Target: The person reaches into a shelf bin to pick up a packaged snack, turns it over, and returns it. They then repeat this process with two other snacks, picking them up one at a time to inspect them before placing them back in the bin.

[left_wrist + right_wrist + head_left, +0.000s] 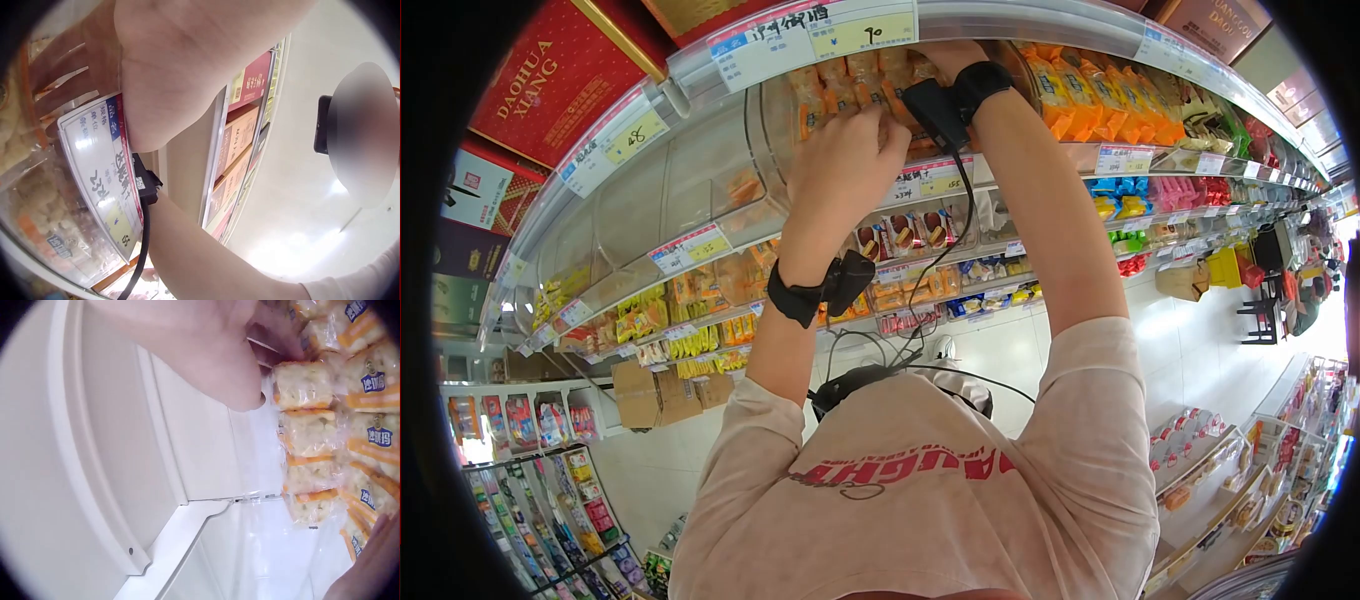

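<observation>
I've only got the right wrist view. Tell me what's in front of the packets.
Observer: A price tag is in front of the packets.
Operator: Now report on the other side.
Observer: The left hand has a black strap round its wrist.
Operator: Look lower and report.
Observer: A cardboard box sits on the floor.

Right hand (206, 347): fingers (282, 332) at the edge of stacked packets (310, 432), clear-and-orange wrap. Left hand (369, 565) partly visible, well apart from those fingers, beside packets.
</observation>
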`<control>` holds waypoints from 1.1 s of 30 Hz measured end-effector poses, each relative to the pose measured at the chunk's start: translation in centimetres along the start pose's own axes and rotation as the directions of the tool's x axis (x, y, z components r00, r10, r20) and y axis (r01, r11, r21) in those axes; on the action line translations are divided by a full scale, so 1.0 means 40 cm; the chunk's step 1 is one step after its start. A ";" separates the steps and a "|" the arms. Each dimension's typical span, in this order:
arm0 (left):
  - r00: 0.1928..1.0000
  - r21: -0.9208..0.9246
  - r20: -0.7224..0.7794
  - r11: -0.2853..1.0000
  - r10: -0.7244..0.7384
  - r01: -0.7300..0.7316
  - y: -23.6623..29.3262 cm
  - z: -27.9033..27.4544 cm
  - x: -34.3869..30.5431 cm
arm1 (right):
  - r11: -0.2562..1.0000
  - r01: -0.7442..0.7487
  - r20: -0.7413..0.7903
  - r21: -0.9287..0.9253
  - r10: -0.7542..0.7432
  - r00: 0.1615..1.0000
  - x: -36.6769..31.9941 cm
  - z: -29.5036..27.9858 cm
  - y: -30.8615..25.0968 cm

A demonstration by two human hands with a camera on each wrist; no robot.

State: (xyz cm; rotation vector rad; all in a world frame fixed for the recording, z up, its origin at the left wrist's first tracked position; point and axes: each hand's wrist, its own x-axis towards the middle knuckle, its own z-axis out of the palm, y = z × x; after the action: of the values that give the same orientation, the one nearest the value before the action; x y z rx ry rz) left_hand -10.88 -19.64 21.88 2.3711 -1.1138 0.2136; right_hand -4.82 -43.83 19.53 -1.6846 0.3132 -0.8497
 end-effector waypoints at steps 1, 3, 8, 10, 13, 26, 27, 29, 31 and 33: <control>1.000 0.004 -0.003 1.000 0.001 -0.001 0.001 -0.001 -0.001 | 1.000 0.000 -0.004 -0.005 0.000 1.000 -0.007 -0.009 0.001; 1.000 0.009 -0.002 1.000 0.000 0.000 0.000 -0.001 -0.001 | 1.000 -0.002 -0.010 -0.015 0.002 1.000 -0.003 -0.004 -0.001; 1.000 0.010 0.008 1.000 -0.002 0.002 -0.002 0.000 0.001 | 0.999 -0.008 -0.024 -0.037 0.007 1.000 0.001 -0.009 0.000; 1.000 0.014 0.006 1.000 0.003 -0.003 -0.001 -0.001 0.002 | 0.999 -0.009 -0.029 -0.045 0.008 1.000 -0.007 -0.010 -0.002; 1.000 0.013 -0.005 1.000 0.011 -0.011 -0.004 0.003 0.002 | 0.998 -0.013 -0.038 -0.057 0.011 0.999 -0.001 -0.007 -0.005; 1.000 0.011 0.005 1.000 0.006 -0.006 -0.001 -0.001 0.001 | 0.993 -0.025 -0.082 -0.111 0.016 0.996 0.006 -0.014 -0.011; 1.000 0.014 0.004 1.000 0.007 -0.007 -0.001 -0.002 0.001 | 0.993 -0.024 -0.082 -0.116 0.015 0.997 0.013 -0.006 -0.012; 1.000 0.020 0.003 1.000 0.009 -0.009 0.001 -0.003 -0.001 | 0.992 -0.023 -0.082 -0.124 0.013 0.997 0.017 -0.007 -0.010; 1.000 0.016 0.003 1.000 0.009 -0.009 0.000 -0.003 0.001 | 0.991 -0.021 -0.086 -0.134 0.010 0.996 0.022 -0.004 -0.011; 1.000 0.009 -0.001 1.000 0.010 -0.010 0.001 -0.003 0.001 | 0.989 -0.022 -0.094 -0.143 0.009 0.996 0.020 -0.003 -0.010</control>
State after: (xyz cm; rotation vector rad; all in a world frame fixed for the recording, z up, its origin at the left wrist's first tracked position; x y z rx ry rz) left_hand -10.89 -19.63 22.00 2.3733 -1.1261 0.2239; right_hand -4.42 -44.28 20.20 -1.7767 0.4605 -0.9134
